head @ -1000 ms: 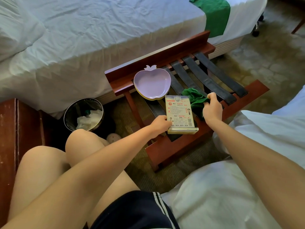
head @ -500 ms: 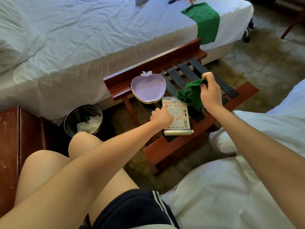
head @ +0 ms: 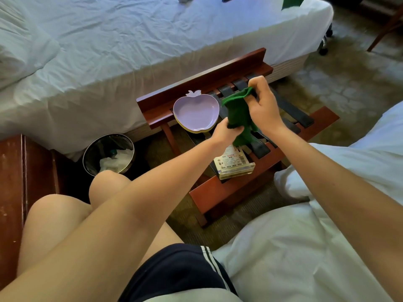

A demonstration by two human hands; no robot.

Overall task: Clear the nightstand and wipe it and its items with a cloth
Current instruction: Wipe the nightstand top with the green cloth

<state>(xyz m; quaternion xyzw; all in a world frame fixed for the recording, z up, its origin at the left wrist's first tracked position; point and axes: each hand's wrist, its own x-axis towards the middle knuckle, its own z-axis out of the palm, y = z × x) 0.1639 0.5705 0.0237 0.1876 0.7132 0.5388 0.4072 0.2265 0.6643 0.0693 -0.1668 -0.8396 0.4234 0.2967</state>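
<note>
green fabric cloth (head: 237, 113) held between my hands: right hand (head: 263, 107) pinches its top, left hand (head: 224, 132) grips its middle.

Both arms stretched forward; the right hand (head: 262, 105) pinched the cloth (head: 237, 110) from above, the left hand (head: 225, 132) gripped its lower part.

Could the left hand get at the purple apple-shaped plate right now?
Probably yes: the purple apple-shaped plate lies uncovered just beside the left hand, though that hand grips the green cloth.
</note>
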